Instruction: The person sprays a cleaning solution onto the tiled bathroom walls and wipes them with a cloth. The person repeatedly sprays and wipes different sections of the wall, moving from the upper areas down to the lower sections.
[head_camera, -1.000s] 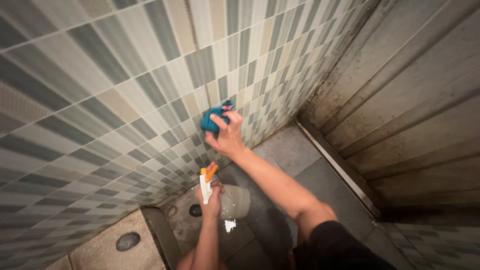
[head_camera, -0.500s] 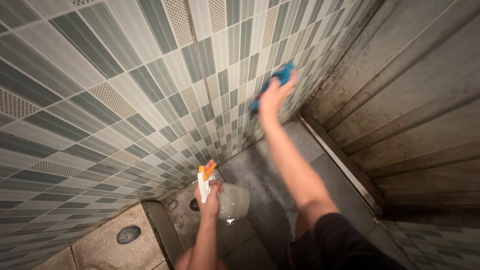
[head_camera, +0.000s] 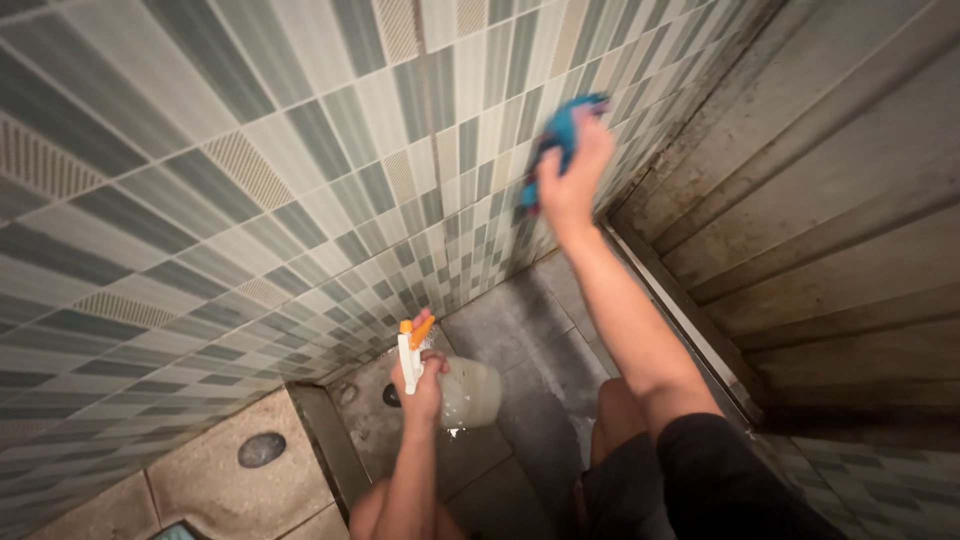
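Pressing the blue cloth (head_camera: 562, 128) against the tiled wall (head_camera: 300, 180) with my right hand (head_camera: 572, 175), arm stretched up and away from me, close to the corner where the tiles meet the grimy ribbed panel (head_camera: 840, 200). Fingers are bunched on the cloth, clamped on it, and the fabric pokes out above my fingertips, flat to the wall. It's a bit blurred up there, so I can't pick out the folds.

Down low, my left hand (head_camera: 422, 385) is wrapped round the neck of the spray bottle (head_camera: 462, 392), closed tight on it. White trigger head, orange nozzle pointing up toward the wall, the cloudy pale body of the bottle hanging to the right of my fist, above the grey floor (head_camera: 530, 350). The two hands are well apart, one high, one low.

The floor under the bottle looks wet and streaked, with a white speck right below it. A small dark drain (head_camera: 391, 395) sits just left of my left hand, at the foot of the wall. Further left, past a raised kerb (head_camera: 325, 450), a speckled beige slab (head_camera: 210, 480) with a dark oval inset (head_camera: 261, 449). My knee (head_camera: 615, 415) and dark sleeve (head_camera: 730, 480) fill the bottom right.
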